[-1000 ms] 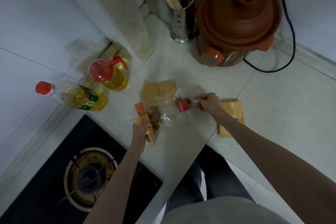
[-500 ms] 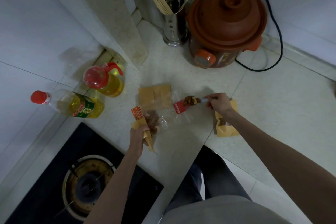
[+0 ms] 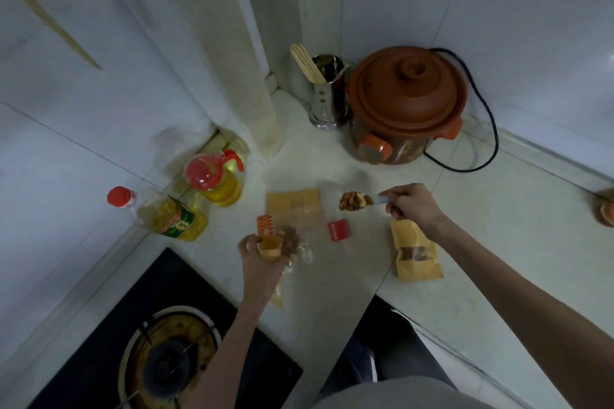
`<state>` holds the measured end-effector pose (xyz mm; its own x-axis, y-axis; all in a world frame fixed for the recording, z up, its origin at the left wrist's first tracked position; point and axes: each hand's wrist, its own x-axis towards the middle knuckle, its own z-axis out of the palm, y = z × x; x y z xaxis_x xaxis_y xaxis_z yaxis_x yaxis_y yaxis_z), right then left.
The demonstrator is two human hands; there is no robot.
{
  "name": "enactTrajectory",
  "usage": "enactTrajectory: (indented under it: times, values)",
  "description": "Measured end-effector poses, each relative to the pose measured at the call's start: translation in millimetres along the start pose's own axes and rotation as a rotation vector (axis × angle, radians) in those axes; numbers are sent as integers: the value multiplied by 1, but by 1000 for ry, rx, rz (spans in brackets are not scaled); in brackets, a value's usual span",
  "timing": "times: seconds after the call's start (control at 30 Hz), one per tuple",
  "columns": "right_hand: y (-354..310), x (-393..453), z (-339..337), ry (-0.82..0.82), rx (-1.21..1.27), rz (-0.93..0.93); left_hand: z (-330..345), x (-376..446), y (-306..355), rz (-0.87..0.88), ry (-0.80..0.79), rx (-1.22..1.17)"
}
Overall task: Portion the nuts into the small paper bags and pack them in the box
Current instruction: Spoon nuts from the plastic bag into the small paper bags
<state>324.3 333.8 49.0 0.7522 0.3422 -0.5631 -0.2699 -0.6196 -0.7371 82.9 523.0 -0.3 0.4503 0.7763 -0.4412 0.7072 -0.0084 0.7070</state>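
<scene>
My right hand (image 3: 412,206) grips a spoon (image 3: 355,201) heaped with mixed nuts, lifted above the counter. My left hand (image 3: 262,259) holds a small brown paper bag (image 3: 269,247) upright with its mouth open, beside a clear plastic nut bag (image 3: 299,239) with red labels. A filled brown paper bag (image 3: 417,256) with a window lies under my right wrist. A stack of flat paper bags (image 3: 294,206) lies behind the plastic bag. No box is in sight.
Two oil bottles (image 3: 169,217) (image 3: 219,183) stand at the left wall. A brown clay cooker (image 3: 407,106) and a steel chopstick holder (image 3: 327,93) fill the back corner. A gas hob (image 3: 166,365) lies at the lower left.
My right hand has lifted the spoon, loaded with nuts, out of the plastic bag and up to the right. The filled bag beside it has come into full view. The camera tilted up.
</scene>
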Motion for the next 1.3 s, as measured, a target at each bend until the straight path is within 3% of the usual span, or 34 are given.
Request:
enactTrajectory:
  times: [0.1, 0.4, 0.73, 1.07, 1.3]
  values:
    - [-30, -21, -7, -71, -17, -57, -5, -13, 25, 201, -9, -22]
    - [-124, -87, -42, -205, -54, -290, -28, -34, 116, 443, -103, -120]
    - [-180, -142, -73, -175, -68, -427, -48, -66, 184, 634, 26, 4]
    - [-210, -180, -72, -141, -223, -559, -66, -90, 205, 744, 199, 42]
    - [-217, -191, -71, -100, -307, -618, -66, -103, 206, 793, 234, 36]
